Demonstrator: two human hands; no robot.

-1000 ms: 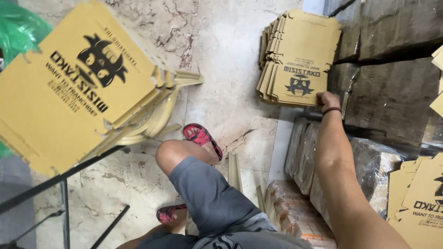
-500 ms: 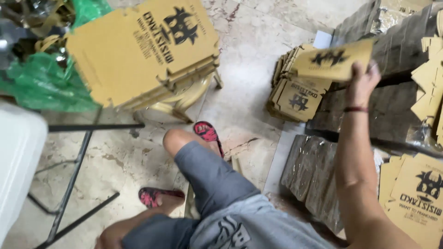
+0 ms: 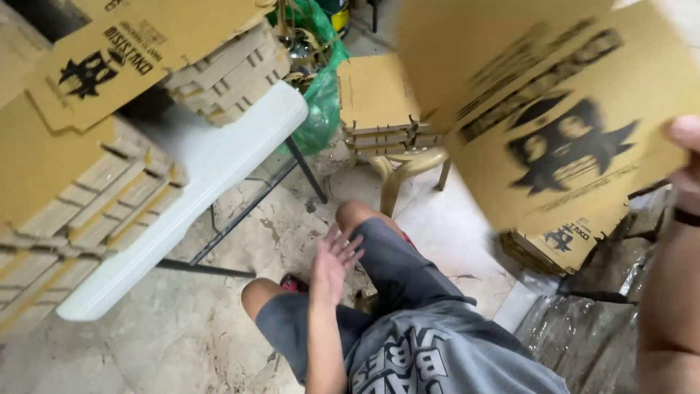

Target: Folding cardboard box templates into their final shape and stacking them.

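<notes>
My right hand grips the edge of a flat brown cardboard box blank with a black printed emblem, held up close and blurred at the upper right. My left hand hovers open above my left knee, fingers spread, holding nothing. I sit in grey shorts and a grey printed shirt. A low stack of the same box blanks lies on the floor below the raised blank.
A white folding table at left carries tall stacks of folded boxes. More boxes sit on a beige plastic chair ahead. A green plastic bag lies behind it. Plastic-wrapped bundles are at lower right.
My right hand lifted a box blank off the floor stack and brought it up toward my face. My view swung left, bringing the white table in. My left hand came into view.
</notes>
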